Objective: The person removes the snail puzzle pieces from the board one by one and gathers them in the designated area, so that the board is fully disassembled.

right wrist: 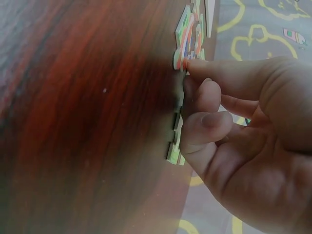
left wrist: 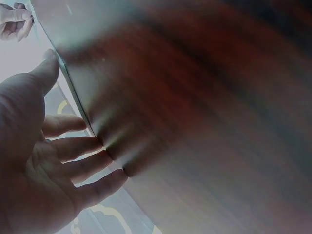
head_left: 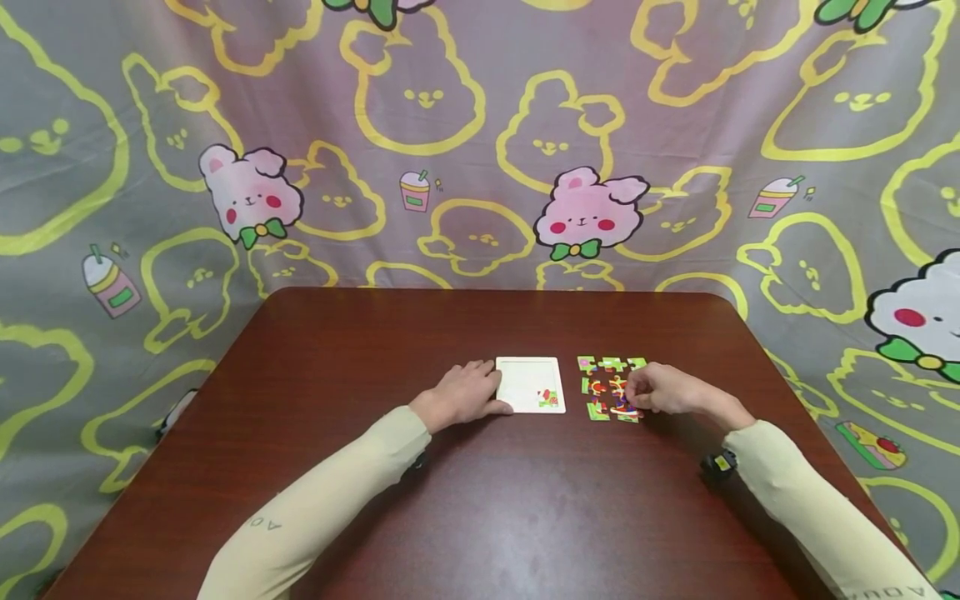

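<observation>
A square white puzzle tray (head_left: pixel 525 379) lies on the table, with colourful printed puzzle pieces (head_left: pixel 550 399) in its lower right corner. My left hand (head_left: pixel 467 393) rests at the tray's left edge; in the left wrist view its fingers (left wrist: pixel 83 146) are spread and fairly straight, the tips touching down. Right of the tray, several loose jigsaw pieces (head_left: pixel 597 411) lie in rough rows. Over their right side, my right hand (head_left: pixel 663 388) has its fingers curled and pinches the edge of a jigsaw piece (right wrist: pixel 182 53) between thumb and finger. Part of that piece is hidden.
The dark brown wooden table (head_left: pixel 420 333) has rounded far corners. A grey curtain (head_left: pixel 465 225) with yellow outlines and pink bear and rabbit faces hangs behind and at both sides. A dark device (head_left: pixel 720 463) is strapped under the right wrist.
</observation>
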The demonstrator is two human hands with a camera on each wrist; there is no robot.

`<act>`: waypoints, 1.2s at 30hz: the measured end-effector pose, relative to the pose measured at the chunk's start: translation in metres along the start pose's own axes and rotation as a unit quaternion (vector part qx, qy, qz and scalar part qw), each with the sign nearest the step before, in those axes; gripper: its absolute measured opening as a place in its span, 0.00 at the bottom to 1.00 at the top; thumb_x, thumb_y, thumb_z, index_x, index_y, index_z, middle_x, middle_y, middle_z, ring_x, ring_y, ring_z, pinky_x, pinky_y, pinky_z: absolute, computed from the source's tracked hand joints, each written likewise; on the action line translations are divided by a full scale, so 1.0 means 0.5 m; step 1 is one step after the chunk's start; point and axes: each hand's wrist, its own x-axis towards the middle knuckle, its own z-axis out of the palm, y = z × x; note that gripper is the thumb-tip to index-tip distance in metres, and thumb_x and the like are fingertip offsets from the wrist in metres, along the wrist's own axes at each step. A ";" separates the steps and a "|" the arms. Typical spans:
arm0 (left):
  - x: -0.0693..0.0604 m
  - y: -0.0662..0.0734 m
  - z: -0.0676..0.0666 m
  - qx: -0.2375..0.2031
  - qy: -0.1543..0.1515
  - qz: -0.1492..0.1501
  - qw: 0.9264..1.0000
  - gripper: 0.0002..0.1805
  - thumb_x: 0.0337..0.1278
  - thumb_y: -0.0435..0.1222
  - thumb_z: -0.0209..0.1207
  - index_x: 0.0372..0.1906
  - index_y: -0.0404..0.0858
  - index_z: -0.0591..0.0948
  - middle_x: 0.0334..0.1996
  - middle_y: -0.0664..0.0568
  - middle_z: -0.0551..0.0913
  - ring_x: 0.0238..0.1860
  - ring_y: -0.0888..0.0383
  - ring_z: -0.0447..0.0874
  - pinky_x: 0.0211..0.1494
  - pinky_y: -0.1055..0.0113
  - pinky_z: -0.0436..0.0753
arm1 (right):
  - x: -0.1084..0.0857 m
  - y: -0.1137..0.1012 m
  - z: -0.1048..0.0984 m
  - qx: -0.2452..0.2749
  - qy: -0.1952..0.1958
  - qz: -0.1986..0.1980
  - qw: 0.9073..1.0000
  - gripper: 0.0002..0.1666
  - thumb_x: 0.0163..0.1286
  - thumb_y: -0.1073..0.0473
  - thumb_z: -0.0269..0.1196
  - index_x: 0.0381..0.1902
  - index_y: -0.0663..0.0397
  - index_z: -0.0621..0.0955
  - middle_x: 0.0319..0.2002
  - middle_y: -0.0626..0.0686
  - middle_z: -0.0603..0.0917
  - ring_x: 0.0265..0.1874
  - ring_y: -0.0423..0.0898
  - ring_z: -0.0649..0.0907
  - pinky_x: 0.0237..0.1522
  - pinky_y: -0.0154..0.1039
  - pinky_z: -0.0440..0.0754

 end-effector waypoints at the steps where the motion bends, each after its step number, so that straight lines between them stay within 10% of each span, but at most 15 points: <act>1: 0.000 0.000 0.000 0.000 -0.001 0.001 1.000 0.30 0.59 0.64 0.55 0.46 0.41 0.78 0.52 0.44 0.80 0.51 0.47 0.80 0.48 0.51 0.81 | 0.001 -0.001 0.000 -0.002 0.001 -0.003 1.000 0.07 0.66 0.70 0.59 0.30 0.55 0.79 0.22 0.45 0.77 0.19 0.39 0.74 0.21 0.33 0.71; 36: -0.003 -0.002 0.004 -0.004 -0.001 -0.004 1.000 0.30 0.60 0.64 0.55 0.47 0.41 0.78 0.55 0.43 0.79 0.54 0.47 0.79 0.50 0.51 0.80 | 0.099 -0.112 0.058 -0.027 0.045 -0.050 0.997 0.07 0.66 0.59 0.66 0.41 0.54 0.82 0.29 0.46 0.83 0.23 0.39 0.77 0.30 0.36 0.75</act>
